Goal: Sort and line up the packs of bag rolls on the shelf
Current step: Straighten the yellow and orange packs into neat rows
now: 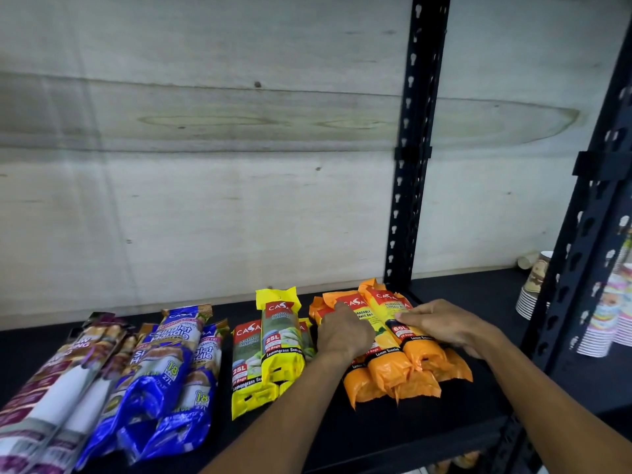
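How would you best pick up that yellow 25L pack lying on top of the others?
Probably grip the top yellow 25L pack across its rounded middle, coming from above. It lies lengthwise on other yellow packs, so its long sides are exposed, while its flat crimped ends are floppy.

Under the fingers (405,316) the orange packs (403,367) are wrapped in thin glossy plastic film, crinkled at the sealed ends. To the left of the fingers the yellow packs (278,354) wear the same shiny film, and farther left the blue packs (164,388) gleam brightest, their plastic creased. The shelf (393,436) beneath looks matt black and smooth. Behind the fingers the back panel (205,165) is pale bare wood, grainy and knotted. The post (408,165) is black painted perforated metal. Right of the fingers stand paper cups (596,333).
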